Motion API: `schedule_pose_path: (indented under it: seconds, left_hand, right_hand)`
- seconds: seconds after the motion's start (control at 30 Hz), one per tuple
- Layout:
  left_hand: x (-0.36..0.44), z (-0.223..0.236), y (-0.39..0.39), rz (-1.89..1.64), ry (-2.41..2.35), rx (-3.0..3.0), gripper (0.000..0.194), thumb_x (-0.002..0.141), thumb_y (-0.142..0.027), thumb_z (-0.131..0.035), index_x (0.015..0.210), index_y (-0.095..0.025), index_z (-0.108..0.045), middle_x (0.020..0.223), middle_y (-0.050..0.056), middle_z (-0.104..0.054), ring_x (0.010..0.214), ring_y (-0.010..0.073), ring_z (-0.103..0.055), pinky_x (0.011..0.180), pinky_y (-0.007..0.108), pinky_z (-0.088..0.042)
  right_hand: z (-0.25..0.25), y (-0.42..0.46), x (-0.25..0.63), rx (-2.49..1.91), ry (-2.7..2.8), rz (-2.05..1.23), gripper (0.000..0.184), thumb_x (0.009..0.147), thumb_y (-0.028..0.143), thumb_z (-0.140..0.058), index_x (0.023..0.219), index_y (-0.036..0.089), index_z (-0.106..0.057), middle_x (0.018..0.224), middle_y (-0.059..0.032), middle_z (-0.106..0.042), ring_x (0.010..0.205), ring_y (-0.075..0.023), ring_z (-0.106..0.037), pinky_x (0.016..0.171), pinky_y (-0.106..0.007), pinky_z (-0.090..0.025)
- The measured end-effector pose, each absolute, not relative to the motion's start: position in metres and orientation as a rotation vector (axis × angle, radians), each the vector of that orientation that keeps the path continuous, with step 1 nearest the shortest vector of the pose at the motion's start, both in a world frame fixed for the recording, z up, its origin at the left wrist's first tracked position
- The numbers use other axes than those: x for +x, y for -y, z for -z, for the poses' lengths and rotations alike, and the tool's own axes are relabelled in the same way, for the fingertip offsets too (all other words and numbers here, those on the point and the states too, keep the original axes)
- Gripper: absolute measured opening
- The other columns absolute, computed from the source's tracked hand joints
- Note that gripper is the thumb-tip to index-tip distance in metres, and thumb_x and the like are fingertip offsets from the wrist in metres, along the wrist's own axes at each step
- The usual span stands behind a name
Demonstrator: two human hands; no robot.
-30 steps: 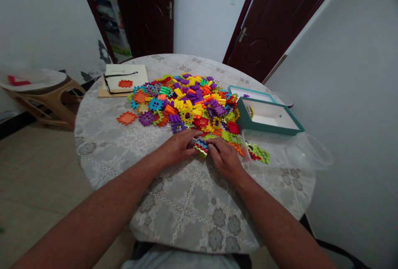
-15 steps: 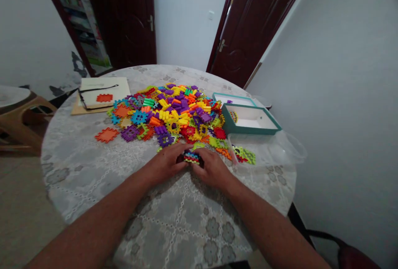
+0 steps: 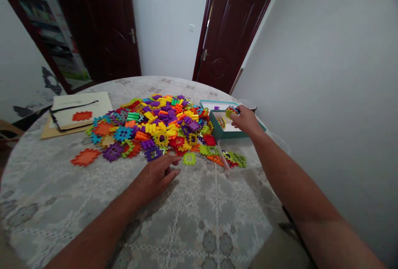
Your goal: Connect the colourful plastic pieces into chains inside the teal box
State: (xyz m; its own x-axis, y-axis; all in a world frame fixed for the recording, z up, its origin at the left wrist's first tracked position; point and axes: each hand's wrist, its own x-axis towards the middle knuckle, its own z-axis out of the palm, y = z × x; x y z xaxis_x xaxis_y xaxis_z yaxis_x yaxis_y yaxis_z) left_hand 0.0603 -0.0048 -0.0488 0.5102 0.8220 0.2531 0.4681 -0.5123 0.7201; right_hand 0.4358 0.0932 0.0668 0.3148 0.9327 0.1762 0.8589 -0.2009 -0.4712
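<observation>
My right hand (image 3: 247, 120) is over the green-rimmed box (image 3: 228, 135), fingers closed on a stack of toothed plastic building pieces (image 3: 230, 112) in several colours. Inside that box, at its left end, another multicoloured stack (image 3: 221, 122) shows. My left hand (image 3: 160, 173) is low over the tablecloth with thumb and fingers apart, holding nothing. Just right of its fingertips lies a lime-green window piece (image 3: 189, 158). Beyond it spreads a heap of loose building pieces (image 3: 161, 128), yellow, purple, orange, red and blue.
The box's lid (image 3: 205, 103) lies behind it. A clear plastic container (image 3: 253, 157), with lime-green and red pieces at its left, lies in front of the box. Glasses (image 3: 77, 129) and an orange piece (image 3: 82, 116) rest on a book (image 3: 104, 101). A single orange piece (image 3: 85, 157) lies left of the heap.
Both hands held the stack together in front of the heap. My right hand has carried it right and forward to the box; my left hand has let go. The view has turned right.
</observation>
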Motion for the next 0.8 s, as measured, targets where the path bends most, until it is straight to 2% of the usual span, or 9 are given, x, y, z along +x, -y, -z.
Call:
schedule_pose_path:
  seconds: [0.17,0.43,0.6,0.8]
  left_hand:
    - [0.06,0.052,0.004,-0.763,-1.088,2.199,0.032,0.099,-0.037,-0.061,0.127,-0.025,-0.072,0.114,0.008,-0.078,0.089,0.0213,-0.074,0.086,0.036,-0.058]
    - [0.061,0.057,0.003,-0.738,-1.102,2.245,0.029,0.099,-0.037,-0.06,0.123,-0.025,-0.073,0.112,0.008,-0.08,0.099,0.0238,-0.075,0.094,0.038,-0.059]
    - [0.06,0.056,0.004,-0.702,-1.095,2.256,0.029,0.1,-0.038,-0.06,0.123,-0.026,-0.073,0.111,0.007,-0.08,0.101,0.0247,-0.076,0.092,0.037,-0.059]
    - [0.06,0.057,0.003,-0.735,-1.087,2.249,0.028,0.098,-0.039,-0.061,0.119,-0.027,-0.075,0.109,0.007,-0.081,0.098,0.0247,-0.076,0.091,0.038,-0.06]
  right_hand:
    - [-0.044,-0.15,0.477,-2.44,1.375,-0.417,0.03,0.095,0.027,-0.073,0.109,0.001,-0.071,0.079,-0.0167,-0.076,0.066,-0.0225,-0.076,0.063,-0.026,-0.057]
    - [-0.016,-0.178,0.489,-2.559,1.207,-0.626,0.022,0.092,0.027,-0.077,0.1,0.006,-0.075,0.075,-0.0136,-0.073,0.072,-0.0267,-0.075,0.062,-0.03,-0.058]
    - [-0.013,-0.181,0.48,-2.41,1.202,-0.773,0.028,0.088,0.029,-0.081,0.106,0.009,-0.074,0.078,-0.0078,-0.074,0.065,-0.0189,-0.071,0.063,-0.027,-0.06]
    - [-0.015,-0.174,0.463,-2.283,1.266,-0.82,0.025,0.097,0.034,-0.071,0.108,0.012,-0.074,0.085,-0.0071,-0.076,0.062,-0.0147,-0.071,0.065,-0.025,-0.061]
